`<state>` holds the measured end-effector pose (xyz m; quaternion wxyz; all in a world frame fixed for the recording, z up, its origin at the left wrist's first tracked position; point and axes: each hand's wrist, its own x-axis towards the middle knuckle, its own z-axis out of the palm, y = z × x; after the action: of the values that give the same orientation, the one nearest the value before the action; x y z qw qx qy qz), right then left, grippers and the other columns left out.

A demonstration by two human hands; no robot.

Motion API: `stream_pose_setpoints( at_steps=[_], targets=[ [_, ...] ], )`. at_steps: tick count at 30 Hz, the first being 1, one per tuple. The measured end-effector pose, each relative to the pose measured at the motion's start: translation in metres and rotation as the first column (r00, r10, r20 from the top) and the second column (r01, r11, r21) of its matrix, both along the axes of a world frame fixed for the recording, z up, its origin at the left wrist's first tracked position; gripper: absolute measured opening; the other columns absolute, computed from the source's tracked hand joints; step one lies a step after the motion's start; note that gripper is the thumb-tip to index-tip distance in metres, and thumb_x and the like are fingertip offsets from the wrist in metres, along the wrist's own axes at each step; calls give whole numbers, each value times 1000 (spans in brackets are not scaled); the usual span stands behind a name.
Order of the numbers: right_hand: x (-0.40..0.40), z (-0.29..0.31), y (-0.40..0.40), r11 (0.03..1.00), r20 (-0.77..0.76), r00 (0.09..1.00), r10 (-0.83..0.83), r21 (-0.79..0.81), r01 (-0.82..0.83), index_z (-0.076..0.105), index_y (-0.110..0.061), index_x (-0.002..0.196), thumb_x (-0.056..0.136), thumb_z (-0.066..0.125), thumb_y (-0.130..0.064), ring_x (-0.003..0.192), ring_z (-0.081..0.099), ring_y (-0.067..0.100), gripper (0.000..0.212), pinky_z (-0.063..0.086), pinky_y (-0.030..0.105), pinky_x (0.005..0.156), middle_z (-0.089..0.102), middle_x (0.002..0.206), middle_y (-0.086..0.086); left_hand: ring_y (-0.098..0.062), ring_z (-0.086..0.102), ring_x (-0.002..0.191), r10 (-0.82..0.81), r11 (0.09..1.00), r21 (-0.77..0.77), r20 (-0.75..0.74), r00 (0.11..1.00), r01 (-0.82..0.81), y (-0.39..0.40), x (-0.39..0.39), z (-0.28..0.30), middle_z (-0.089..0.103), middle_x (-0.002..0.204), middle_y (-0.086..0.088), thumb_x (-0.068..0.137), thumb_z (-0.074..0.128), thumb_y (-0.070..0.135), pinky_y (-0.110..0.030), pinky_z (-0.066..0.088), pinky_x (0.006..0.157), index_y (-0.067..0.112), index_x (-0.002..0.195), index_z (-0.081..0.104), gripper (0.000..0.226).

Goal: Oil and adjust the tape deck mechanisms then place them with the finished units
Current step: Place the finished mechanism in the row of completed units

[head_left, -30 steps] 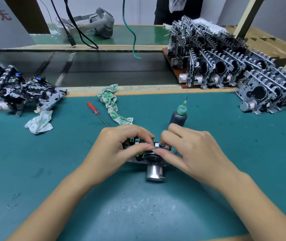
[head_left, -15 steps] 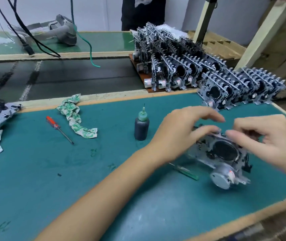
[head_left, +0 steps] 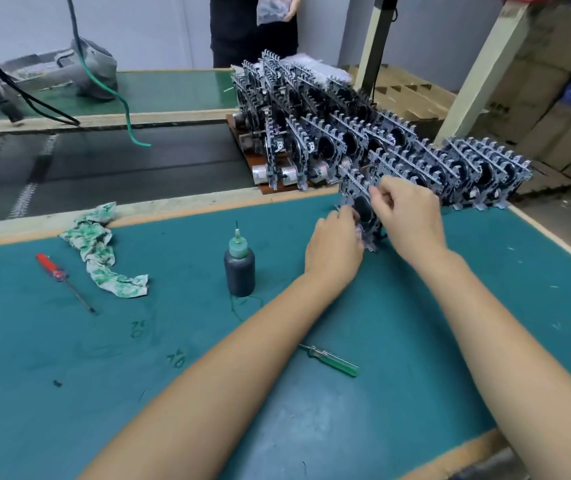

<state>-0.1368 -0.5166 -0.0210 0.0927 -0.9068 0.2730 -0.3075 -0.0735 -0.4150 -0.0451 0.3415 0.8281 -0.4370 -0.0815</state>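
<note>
A tape deck mechanism, a metal frame with a dark round flywheel, stands upright at the front left end of the row of finished units. My left hand grips its lower left edge. My right hand holds its upper right part with curled fingers. More finished units stand in rows on a brown board behind. The dark oil bottle with a green needle tip stands on the teal mat to the left of my hands.
A green-handled screwdriver lies between my forearms. A red-handled screwdriver and a green-patterned rag lie at the left. A dark conveyor belt runs behind the mat. A person stands at the far side.
Both hands carried the mechanism from the mat's middle to the far right, turned it upright and brought it against the row of finished units. The view swung right.
</note>
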Motion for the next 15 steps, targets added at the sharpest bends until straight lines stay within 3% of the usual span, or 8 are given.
stream_pose_setpoints(
  at_steps=[4,7,9,12,15],
  targets=[
    [11,0,-11,995,-14,996,-84,-51,84,43,-9,71,96,47,-21,63,43,30,28,27,35,57,48,66,10,-33,53,110,8,1000,-21,12,1000,-8,-13,6,3,60,121,-12,97,44,7,-44,43,89,7,121,50,25],
    [17,2,-19,993,-12,994,-112,-49,111,43,-9,73,97,46,-20,68,49,33,26,31,38,61,54,73,16,-35,54,110,-31,999,22,12,999,31,-22,8,4,58,124,-14,91,38,-4,-43,44,88,8,128,49,40],
    [21,3,-25,989,-35,989,-143,-27,142,43,-9,76,98,45,-21,69,47,31,25,30,37,61,53,74,15,-35,50,117,-116,990,83,1,993,115,-27,9,1,45,138,-13,88,37,-10,-42,42,92,6,137,39,52],
    [23,4,-30,980,-109,974,-200,-43,196,44,-9,80,99,43,-25,68,45,29,24,26,33,60,50,74,12,-35,37,131,-207,952,224,-30,978,208,-35,10,-2,11,158,-12,88,40,-8,-42,37,101,4,150,13,69],
    [21,11,-22,940,-198,925,-323,-183,289,50,-5,107,99,42,-33,78,56,35,30,29,34,58,60,96,19,-36,31,136,-210,938,265,-84,974,225,-34,12,1,0,160,-9,88,40,-6,-44,36,104,7,151,9,72]
  ],
)
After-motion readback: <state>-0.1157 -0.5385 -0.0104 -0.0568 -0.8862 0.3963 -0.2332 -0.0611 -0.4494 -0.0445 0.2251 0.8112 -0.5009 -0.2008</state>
